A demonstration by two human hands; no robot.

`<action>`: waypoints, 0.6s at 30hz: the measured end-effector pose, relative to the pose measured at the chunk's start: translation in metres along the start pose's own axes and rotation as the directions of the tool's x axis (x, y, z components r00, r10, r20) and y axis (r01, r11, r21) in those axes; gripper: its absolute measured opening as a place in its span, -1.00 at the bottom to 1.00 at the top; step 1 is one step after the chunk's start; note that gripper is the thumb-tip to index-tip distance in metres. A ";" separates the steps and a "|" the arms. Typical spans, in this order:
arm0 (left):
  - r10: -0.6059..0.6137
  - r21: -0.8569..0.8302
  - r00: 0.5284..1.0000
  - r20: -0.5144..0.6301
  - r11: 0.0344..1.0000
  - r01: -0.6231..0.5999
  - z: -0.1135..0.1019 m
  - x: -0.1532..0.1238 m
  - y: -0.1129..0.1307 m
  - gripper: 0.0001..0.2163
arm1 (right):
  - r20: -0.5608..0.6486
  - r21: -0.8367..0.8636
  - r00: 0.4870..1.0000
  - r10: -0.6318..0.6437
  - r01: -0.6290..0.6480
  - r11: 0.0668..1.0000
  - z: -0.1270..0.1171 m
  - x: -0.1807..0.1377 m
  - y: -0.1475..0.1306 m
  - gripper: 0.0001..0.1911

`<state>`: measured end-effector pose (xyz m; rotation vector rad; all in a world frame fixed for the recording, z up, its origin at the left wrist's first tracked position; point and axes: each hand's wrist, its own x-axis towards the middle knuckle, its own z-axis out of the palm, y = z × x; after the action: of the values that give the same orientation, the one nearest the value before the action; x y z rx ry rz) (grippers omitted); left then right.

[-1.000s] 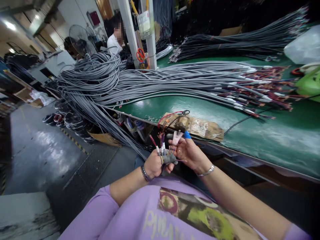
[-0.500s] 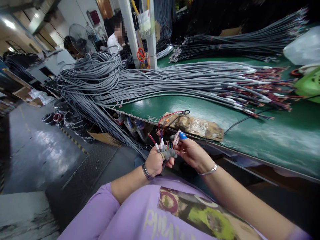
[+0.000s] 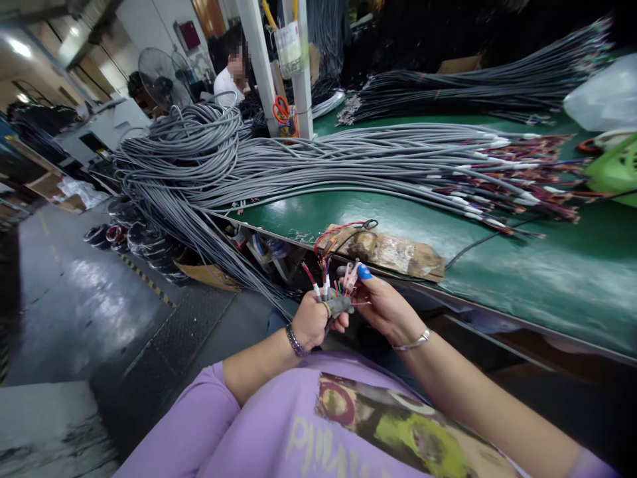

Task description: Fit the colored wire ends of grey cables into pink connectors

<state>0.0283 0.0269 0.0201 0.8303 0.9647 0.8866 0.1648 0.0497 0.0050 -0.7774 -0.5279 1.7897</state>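
Observation:
My left hand (image 3: 313, 320) is closed round several grey cables, a grey cover over its thumb. The cables' stripped ends (image 3: 326, 287) stick up from the fist, with white wrap and thin coloured wires fanning out. Close beside it, my right hand (image 3: 391, 307), with blue tape on the thumb, is closed in a pinch on a small pale pink clip (image 3: 351, 273). That clip is at the coloured wire ends; its exact contact with them is too small to tell. Behind both hands, a worn wooden block (image 3: 403, 253) with red and black leads lies at the table edge.
Long grey cables (image 3: 318, 159) spread over the green table (image 3: 547, 285), their bundle hanging off its left edge. Darker cables (image 3: 448, 93) lie farther back. A green basket (image 3: 614, 169) and clear plastic bag (image 3: 602, 93) are at right. A person (image 3: 229, 79) sits beyond the post (image 3: 301, 79).
My left hand and the cables in it have shifted slightly right, towards my right hand. The pink clip has turned a little; my right hand stays nearly in place.

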 end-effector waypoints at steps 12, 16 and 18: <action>0.065 -0.020 0.998 -0.003 0.998 -0.065 -0.001 -0.017 -0.004 -0.61 | 0.035 0.024 0.994 0.100 -0.101 0.995 0.001 -0.004 -0.005 -0.68; 0.078 -0.056 0.994 -0.071 0.995 -0.082 0.000 -0.016 -0.002 -0.60 | 0.005 -0.033 1.000 0.020 -0.020 0.999 0.003 -0.007 -0.004 -0.72; 0.092 -0.069 0.992 -0.086 0.993 -0.098 0.001 -0.013 -0.002 -0.61 | -0.029 -0.046 1.000 -0.011 0.010 0.999 0.003 -0.008 -0.002 -0.69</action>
<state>0.0254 0.0143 0.0231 0.7868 0.9651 1.0395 0.1658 0.0427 0.0107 -0.8296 -0.5544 1.7590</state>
